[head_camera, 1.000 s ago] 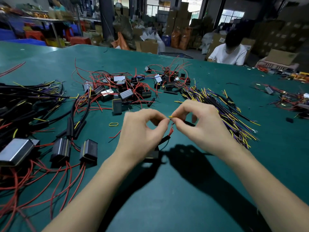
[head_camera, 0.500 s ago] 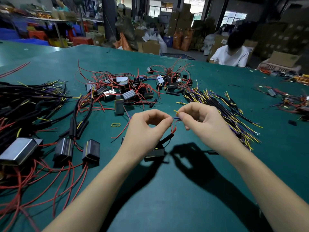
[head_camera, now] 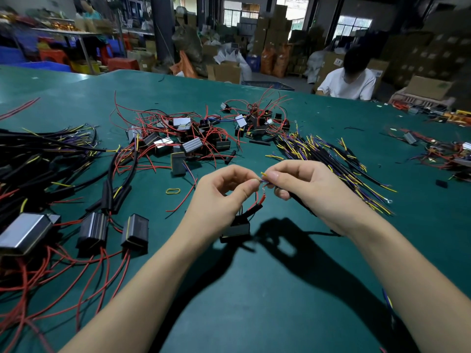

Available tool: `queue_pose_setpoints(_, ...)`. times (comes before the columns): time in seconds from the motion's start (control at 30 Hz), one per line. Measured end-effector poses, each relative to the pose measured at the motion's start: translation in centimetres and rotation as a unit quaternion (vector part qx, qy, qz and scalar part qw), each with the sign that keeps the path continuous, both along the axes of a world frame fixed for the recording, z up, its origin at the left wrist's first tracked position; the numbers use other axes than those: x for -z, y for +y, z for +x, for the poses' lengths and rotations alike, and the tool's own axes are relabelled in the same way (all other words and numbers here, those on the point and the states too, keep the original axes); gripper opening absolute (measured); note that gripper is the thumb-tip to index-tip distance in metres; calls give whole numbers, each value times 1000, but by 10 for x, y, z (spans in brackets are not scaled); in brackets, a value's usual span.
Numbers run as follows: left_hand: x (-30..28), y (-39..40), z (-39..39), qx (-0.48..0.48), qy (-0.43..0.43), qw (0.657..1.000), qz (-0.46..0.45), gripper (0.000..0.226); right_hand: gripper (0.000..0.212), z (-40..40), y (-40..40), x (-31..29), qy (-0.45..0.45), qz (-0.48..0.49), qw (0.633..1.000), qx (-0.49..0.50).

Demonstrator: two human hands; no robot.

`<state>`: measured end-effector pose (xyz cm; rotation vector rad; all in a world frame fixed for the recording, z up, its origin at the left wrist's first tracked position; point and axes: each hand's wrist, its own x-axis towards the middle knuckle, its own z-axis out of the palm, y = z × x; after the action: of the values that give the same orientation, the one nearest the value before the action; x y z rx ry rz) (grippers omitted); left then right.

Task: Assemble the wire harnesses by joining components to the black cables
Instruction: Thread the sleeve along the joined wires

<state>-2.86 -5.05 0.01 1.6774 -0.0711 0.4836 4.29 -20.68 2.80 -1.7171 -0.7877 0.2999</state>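
Note:
Above the green table my left hand pinches a thin wire end of a small black box component, which hangs below it with red leads. My right hand grips a black cable and pinches its yellow and purple wire ends against the left fingertips. The two hands meet at the wire tips. The cable's tail runs under my right wrist.
Finished harnesses with black boxes and red wires lie at left. A pile of loose components sits in the middle, black cables with yellow and purple ends to its right. A yellow rubber band lies nearby. A person sits across the table.
Both hands have stayed together at the wire tips. The black box component has lifted slightly and swung under my left hand.

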Motion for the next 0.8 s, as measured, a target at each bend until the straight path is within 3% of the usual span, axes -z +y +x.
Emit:
queue_pose_setpoints(0.27, -5, -1, -3, -39, 0, 997, 64, 10, 5, -3, 0, -3, -33, -22, 999, 3)
queue_pose_setpoints(0.47, -12, 3, -9, -67, 18, 986, 154, 13, 13, -5, 5, 0, -207, -119, 970, 50)
queue_pose_setpoints(0.6, -13, 5, -9, -51, 68, 983, 162, 21, 21, -9, 9, 4, -219, -102, 969, 43)
queue_pose_setpoints(0.8, -13, 5, -6, -4, 116, 990, 77, 26, 16, -9, 7, 0, -255, -132, 958, 30)
